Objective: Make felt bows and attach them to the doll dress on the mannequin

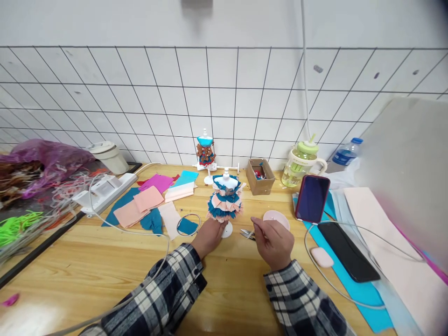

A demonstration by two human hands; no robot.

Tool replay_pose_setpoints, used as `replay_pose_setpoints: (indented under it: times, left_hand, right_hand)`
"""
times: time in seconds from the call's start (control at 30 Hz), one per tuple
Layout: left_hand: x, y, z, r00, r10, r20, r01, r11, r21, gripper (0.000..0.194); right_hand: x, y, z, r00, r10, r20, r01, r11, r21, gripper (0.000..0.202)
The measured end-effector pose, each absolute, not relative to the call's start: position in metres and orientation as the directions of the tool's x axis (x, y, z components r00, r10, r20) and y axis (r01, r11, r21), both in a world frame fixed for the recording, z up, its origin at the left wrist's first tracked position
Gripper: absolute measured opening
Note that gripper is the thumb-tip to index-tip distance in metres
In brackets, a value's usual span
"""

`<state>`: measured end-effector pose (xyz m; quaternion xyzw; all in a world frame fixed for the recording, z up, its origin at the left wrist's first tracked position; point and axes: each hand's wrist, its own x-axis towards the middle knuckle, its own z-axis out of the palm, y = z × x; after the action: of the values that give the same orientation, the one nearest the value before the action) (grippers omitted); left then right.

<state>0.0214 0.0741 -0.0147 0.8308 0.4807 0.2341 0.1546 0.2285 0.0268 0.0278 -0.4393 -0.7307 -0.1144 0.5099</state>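
Note:
A miniature dress form on a white round base stands in front of me, wearing a ruffled dress in teal and pale pink. My left hand is closed at its stem, just under the skirt, the fingertips partly hidden. To the right, my right hand is closed in a pinch, thumb against forefinger; whatever it holds is too small to make out. Small scissors lie between the hands, partly behind the right one. A pale pink dish sits just beyond that hand.
Teal, pink and magenta fabric pieces lie left. Behind stand a second dressed form and a cardboard box. A green-lidded jug, upright phone and flat black phone are right. A white cable crosses the left side.

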Motion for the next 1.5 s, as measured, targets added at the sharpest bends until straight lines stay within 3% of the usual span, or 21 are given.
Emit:
replay_pose_setpoints:
  times: [0.27,0.43,0.53,0.6,0.67,0.73,0.8,0.87,1.03,1.3,1.4,1.5]
  left_hand:
    - [0.016,0.066,-0.013,0.347,0.919,0.187,0.754,-0.392,0.528,0.035]
    - [0.01,0.06,-0.013,0.239,0.954,0.182,0.645,-0.295,0.704,0.036]
    - [0.009,0.047,-0.009,0.094,0.992,0.08,0.473,-0.116,0.874,0.04]
    - [0.009,0.034,-0.004,0.077,0.993,-0.086,0.165,0.073,0.984,0.041]
    - [0.008,0.019,0.002,0.189,0.937,-0.294,-0.238,0.334,0.912,0.041]
    - [0.006,0.007,0.009,0.381,0.822,-0.422,-0.491,0.567,0.662,0.039]
    - [0.003,0.001,0.013,0.537,0.715,-0.448,-0.565,0.699,0.439,0.045]
    - [0.001,0.0,0.015,0.612,0.671,-0.418,-0.586,0.74,0.33,0.054]
    - [0.002,0.005,0.015,0.645,0.681,-0.346,-0.607,0.732,0.309,0.063]
    - [0.009,-0.001,0.013,0.627,0.677,-0.384,-0.558,0.735,0.385,0.061]
    - [0.009,0.0,0.013,0.607,0.691,-0.392,-0.552,0.722,0.418,0.06]
    - [0.008,0.0,0.01,0.61,0.69,-0.389,-0.547,0.722,0.424,0.053]
  right_hand:
    - [0.224,0.03,-0.002,-0.082,0.7,0.71,0.756,0.507,-0.413,0.018]
    - [0.224,0.029,-0.003,-0.058,0.742,0.668,0.751,0.473,-0.461,0.021]
    - [0.225,0.027,-0.002,-0.039,0.74,0.671,0.732,0.478,-0.486,0.021]
    - [0.225,0.023,-0.001,-0.033,0.742,0.67,0.717,0.485,-0.501,0.02]
    - [0.222,0.017,0.001,-0.031,0.746,0.665,0.696,0.494,-0.522,0.019]
    - [0.217,0.009,0.002,-0.045,0.755,0.654,0.665,0.511,-0.544,0.019]
    - [0.211,0.002,0.003,-0.085,0.759,0.645,0.631,0.542,-0.555,0.019]
    - [0.203,-0.004,0.002,-0.143,0.754,0.641,0.608,0.578,-0.545,0.019]
    - [0.188,-0.009,0.001,-0.315,0.751,0.58,0.627,0.624,-0.467,0.018]
    - [0.179,-0.01,-0.002,-0.451,0.769,0.452,0.65,0.631,-0.424,0.019]
    - [0.178,-0.009,-0.004,-0.463,0.782,0.417,0.643,0.621,-0.448,0.018]
    - [0.179,-0.008,-0.005,-0.426,0.816,0.39,0.607,0.577,-0.546,0.014]
